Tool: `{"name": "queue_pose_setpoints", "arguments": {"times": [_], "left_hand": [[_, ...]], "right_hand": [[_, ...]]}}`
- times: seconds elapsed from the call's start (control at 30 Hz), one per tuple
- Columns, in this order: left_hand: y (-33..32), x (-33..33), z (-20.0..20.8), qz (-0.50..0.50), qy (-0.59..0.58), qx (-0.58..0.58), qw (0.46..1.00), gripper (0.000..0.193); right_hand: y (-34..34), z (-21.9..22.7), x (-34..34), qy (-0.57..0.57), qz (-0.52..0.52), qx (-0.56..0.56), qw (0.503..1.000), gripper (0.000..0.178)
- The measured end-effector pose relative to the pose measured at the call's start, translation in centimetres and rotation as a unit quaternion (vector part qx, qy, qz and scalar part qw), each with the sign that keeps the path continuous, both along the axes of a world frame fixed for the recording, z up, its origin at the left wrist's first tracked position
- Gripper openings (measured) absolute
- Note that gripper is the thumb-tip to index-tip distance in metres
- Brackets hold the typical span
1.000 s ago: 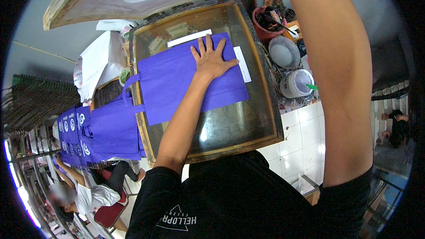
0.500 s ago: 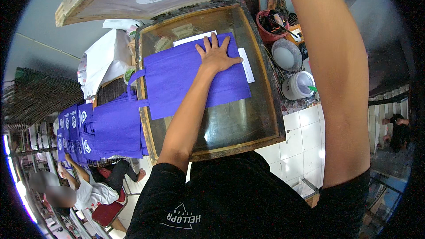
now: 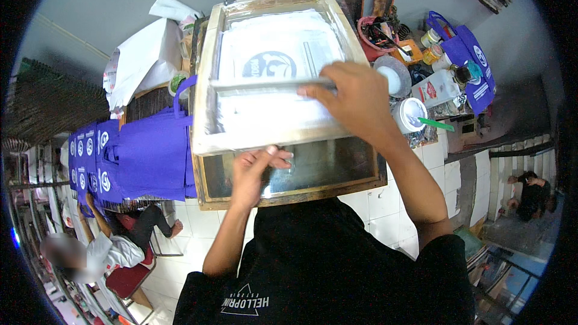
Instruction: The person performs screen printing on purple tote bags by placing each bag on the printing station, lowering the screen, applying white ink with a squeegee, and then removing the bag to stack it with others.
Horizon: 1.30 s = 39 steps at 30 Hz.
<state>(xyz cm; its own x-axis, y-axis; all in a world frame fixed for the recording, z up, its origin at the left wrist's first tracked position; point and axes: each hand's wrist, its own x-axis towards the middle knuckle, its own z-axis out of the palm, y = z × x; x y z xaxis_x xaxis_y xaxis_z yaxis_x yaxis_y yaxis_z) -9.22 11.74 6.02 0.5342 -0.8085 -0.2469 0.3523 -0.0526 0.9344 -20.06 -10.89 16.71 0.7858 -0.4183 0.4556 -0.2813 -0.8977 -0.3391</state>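
Observation:
A screen-printing frame (image 3: 201, 117) with a pale wooden border lies lowered over the glass-topped table (image 3: 313, 171). White ink and a round dark design show on its mesh (image 3: 241, 42). My right hand (image 3: 358, 96) is closed on the right end of a long squeegee (image 3: 259, 84), which lies crosswise over the mesh and is blurred. At the frame's near edge is my left hand (image 3: 250, 174), its fingers apart and its thumb by the wood, holding nothing. Under the frame, a purple bag is hidden except for its handle (image 3: 183, 99) at the left.
Purple bags (image 3: 153, 162), several printed, lie at the left, where a person (image 3: 126, 250) sits. On the right stand a white ink tub (image 3: 409, 114) with a green stick, a grey bowl (image 3: 391, 75), a pink basket (image 3: 376, 36), bottles and a printed purple bag (image 3: 472, 63).
The raised frame has come down over the purple bag. My left hand has left the bag for the frame's near edge. My right hand has come down into view, gripping the squeegee.

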Motion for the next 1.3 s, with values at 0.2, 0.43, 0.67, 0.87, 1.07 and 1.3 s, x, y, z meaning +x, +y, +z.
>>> {"name": "queue_pose_setpoints", "arguments": {"times": [0.2, 0.43, 0.67, 0.87, 1.07, 1.3], "left_hand": [[0.6, -0.4, -3.6, 0.0, 0.067, 0.079, 0.995, 0.029], [0.9, -0.6, -4.3, 0.0, 0.07, 0.086, 0.994, 0.024], [1.2, 0.2, -4.5, -0.026, 0.126, 0.069, 0.989, 0.026], [1.7, 1.0, -2.9, -0.045, 0.358, 0.013, 0.932, 0.051], [-0.8, 3.4, 1.0, -0.188, 0.133, 0.069, 0.971, 0.034], [-14.2, 17.5, 1.9, 0.141, -0.705, -0.033, 0.694, 0.03]], "right_hand": [[1.5, -5.4, -0.5, 0.059, 0.056, 0.022, 0.996, 0.045], [-0.6, -8.0, 2.9, 0.081, 0.089, -0.017, 0.993, 0.047], [-10.8, -8.8, 13.1, 0.136, 0.021, -0.012, 0.99, 0.059], [-15.4, -6.3, 17.1, 0.192, -0.019, 0.025, 0.981, 0.078], [-14.7, -8.2, 17.3, 0.221, -0.048, -0.031, 0.973, 0.074], [-12.0, -10.5, 15.6, 0.069, -0.036, -0.104, 0.992, 0.068]]}}
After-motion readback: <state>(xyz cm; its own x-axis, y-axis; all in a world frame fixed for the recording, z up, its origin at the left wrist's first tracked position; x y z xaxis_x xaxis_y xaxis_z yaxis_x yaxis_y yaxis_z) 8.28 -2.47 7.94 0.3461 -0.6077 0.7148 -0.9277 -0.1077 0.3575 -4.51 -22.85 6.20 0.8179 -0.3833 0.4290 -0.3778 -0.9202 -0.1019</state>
